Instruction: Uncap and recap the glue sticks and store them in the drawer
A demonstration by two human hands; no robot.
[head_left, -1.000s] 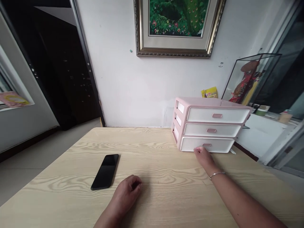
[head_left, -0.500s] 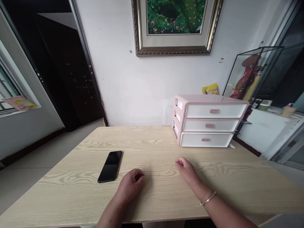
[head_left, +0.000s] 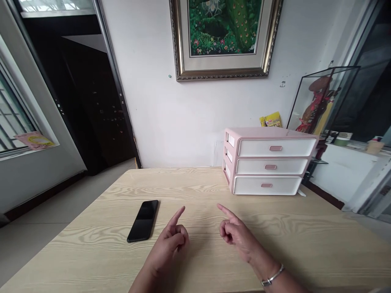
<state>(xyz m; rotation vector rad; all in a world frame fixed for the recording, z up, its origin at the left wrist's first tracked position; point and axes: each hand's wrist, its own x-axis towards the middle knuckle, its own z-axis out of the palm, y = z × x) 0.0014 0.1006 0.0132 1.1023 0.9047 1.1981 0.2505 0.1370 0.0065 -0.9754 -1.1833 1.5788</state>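
Pointing over the desk (head_left: 91, 252) with left hand (head_left: 171, 242) and right hand (head_left: 236, 235), each curled but for one forefinger, gripping nothing. Just left of the left hand, flat: phone (head_left: 143, 220), long axis running away, tipped slightly right; drawers (head_left: 271, 165) well beyond the right.

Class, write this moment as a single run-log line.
left hand: index finger out, empty | right hand: index finger out, empty | phone: flat on table | drawer unit: shut
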